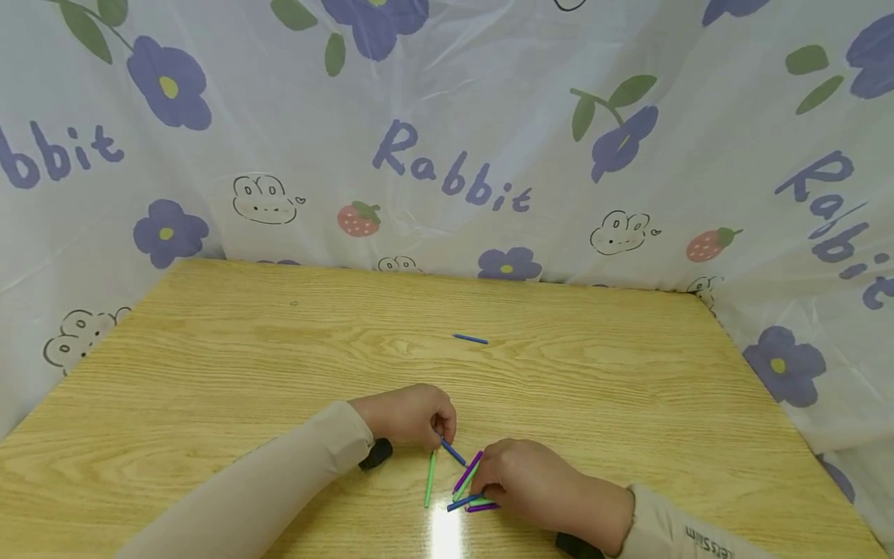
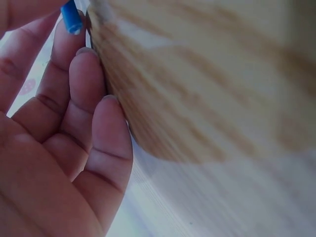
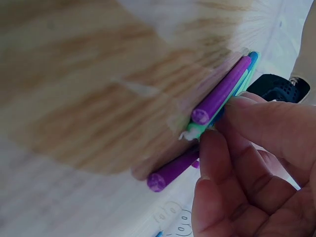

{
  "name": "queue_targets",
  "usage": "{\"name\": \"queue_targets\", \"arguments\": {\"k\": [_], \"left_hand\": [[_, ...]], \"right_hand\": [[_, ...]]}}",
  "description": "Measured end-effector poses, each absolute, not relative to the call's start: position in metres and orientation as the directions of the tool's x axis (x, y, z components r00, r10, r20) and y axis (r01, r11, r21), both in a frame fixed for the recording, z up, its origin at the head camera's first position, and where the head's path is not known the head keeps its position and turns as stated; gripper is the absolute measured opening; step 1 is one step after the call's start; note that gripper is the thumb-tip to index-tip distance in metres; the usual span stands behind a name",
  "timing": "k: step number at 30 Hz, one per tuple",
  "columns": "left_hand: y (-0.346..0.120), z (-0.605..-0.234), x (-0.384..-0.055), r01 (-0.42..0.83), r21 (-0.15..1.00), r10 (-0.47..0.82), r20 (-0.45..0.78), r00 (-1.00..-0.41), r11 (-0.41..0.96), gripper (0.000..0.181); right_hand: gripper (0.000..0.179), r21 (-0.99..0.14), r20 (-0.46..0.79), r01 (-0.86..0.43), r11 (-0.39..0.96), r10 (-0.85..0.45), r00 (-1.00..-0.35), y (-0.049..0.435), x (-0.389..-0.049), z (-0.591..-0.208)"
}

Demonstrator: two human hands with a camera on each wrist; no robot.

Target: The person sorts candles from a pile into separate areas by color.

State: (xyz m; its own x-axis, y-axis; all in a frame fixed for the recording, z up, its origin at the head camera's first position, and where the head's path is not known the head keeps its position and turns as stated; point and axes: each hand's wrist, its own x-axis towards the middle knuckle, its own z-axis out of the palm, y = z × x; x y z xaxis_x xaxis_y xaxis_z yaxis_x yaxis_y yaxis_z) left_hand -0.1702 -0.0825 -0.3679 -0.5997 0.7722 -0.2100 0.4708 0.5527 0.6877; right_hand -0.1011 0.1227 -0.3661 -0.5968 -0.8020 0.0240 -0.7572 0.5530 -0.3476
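My left hand (image 1: 412, 415) pinches a slim blue stick (image 1: 454, 452) between thumb and fingers, its far end slanting down toward the pile. In the left wrist view the end of the blue stick (image 2: 72, 20) shows near the fingertips. A light green stick (image 1: 429, 480) lies just below that hand. My right hand (image 1: 527, 481) is at the pile, its thumb and finger pinching another blue stick (image 1: 462, 504). Around those fingertips lie a purple stick (image 1: 469, 470), a green stick (image 1: 466, 483) and a second purple stick (image 1: 482, 508); the hand partly hides them.
A single blue stick with a pointed end (image 1: 470, 338) lies farther back on the wooden table (image 1: 279, 349). A white curtain with flowers and rabbits (image 1: 447, 101) hangs behind the table and along its sides. Dark wrist devices (image 1: 377, 454) sit under the sleeves.
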Motion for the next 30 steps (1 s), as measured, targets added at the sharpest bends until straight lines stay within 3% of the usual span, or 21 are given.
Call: {"name": "queue_targets", "arguments": {"k": [16, 30], "left_hand": [[-0.091, -0.371, -0.174, 0.468, 0.713, 0.766, -0.150, -0.625, 0.522, 0.019], [-0.104, -0.372, -0.186, 0.392, 0.773, 0.698, -0.091, -0.710, 0.499, 0.018]], "right_hand": [[0.017, -0.380, -0.027, -0.727, 0.572, -0.792, -0.609, 0.124, -0.102, -0.367], [0.018, -0.370, -0.032, -0.742, 0.560, -0.805, -0.592, 0.122, -0.103, -0.365]]}}
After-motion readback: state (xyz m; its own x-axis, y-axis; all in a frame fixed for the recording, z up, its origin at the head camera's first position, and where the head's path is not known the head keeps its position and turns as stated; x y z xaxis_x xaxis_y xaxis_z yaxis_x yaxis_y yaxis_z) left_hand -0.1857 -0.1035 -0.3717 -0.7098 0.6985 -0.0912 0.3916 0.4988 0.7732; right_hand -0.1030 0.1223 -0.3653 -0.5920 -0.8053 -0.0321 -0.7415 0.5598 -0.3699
